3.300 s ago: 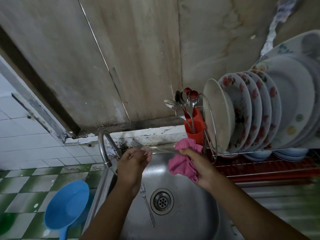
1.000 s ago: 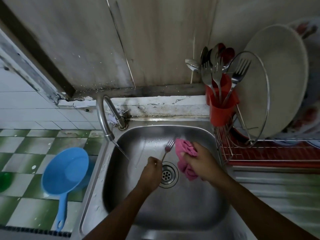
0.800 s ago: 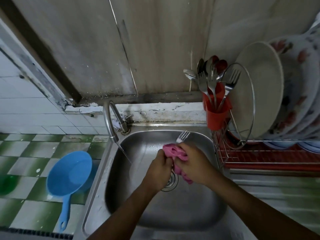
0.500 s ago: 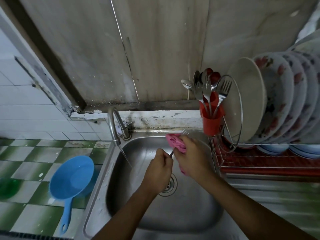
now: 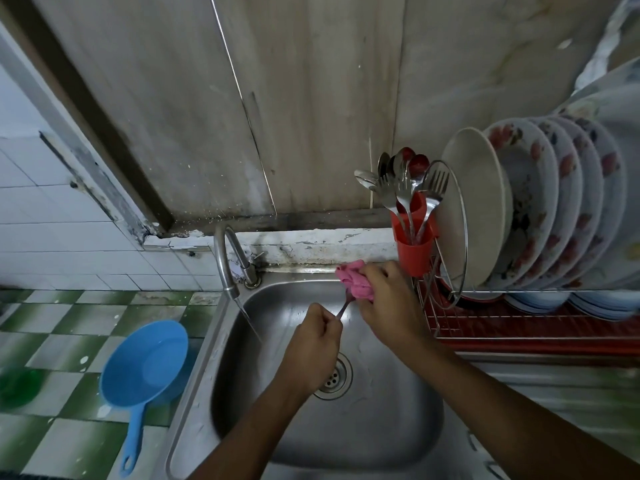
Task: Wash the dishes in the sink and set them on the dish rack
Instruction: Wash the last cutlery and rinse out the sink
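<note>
Over the steel sink, the thin handle of a fork is pinched in the curled fingers of the left hand. Its head is hidden inside a pink cloth, which is bunched and gripped by the right hand near the sink's back rim. A thin stream of water is let out by the faucet. Plates are stood upright in the dish rack, beside a red cutlery holder.
</note>
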The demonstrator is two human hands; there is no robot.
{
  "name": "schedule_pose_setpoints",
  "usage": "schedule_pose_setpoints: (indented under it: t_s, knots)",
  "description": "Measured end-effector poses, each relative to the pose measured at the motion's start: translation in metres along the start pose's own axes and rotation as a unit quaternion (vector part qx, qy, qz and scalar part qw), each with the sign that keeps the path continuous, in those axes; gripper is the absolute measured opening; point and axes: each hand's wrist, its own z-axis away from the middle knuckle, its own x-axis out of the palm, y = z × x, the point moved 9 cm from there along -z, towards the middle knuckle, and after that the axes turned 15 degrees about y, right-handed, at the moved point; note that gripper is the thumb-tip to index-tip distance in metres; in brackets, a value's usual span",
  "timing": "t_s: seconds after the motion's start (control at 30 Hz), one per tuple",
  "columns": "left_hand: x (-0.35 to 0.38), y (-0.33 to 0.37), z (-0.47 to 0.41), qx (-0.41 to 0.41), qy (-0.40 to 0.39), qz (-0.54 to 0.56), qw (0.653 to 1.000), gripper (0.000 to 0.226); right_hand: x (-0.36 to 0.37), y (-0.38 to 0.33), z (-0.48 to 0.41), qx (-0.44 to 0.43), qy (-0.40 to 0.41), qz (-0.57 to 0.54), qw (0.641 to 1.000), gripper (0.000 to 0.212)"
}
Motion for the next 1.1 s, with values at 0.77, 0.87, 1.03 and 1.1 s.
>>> schedule_pose_setpoints:
  t_s: [0.77,0.87,1.03,1.1]
  knots:
    - [-0.015,-0.007,-0.002,-0.032,0.023,0.012,0.999,0.022,-0.004,-0.026,-0.038,-0.007,-0.051,-0.005,0.999,0.029]
    - [-0.017,-0.006,-0.005,-0.019,0.026,-0.006,0.999,0.024,0.007,-0.054,-0.004,-0.098,-0.133,-0.01,0.986,0.041]
    - [-0.019,-0.001,-0.007,-0.007,0.041,-0.008,0.999,0.025,0.006,-0.047,-0.01,-0.033,-0.093,-0.082,0.992,0.033]
    - [-0.019,0.002,-0.01,-0.011,0.044,0.002,0.999,0.026,0.009,-0.049,-0.009,-0.001,-0.066,-0.092,0.994,0.03]
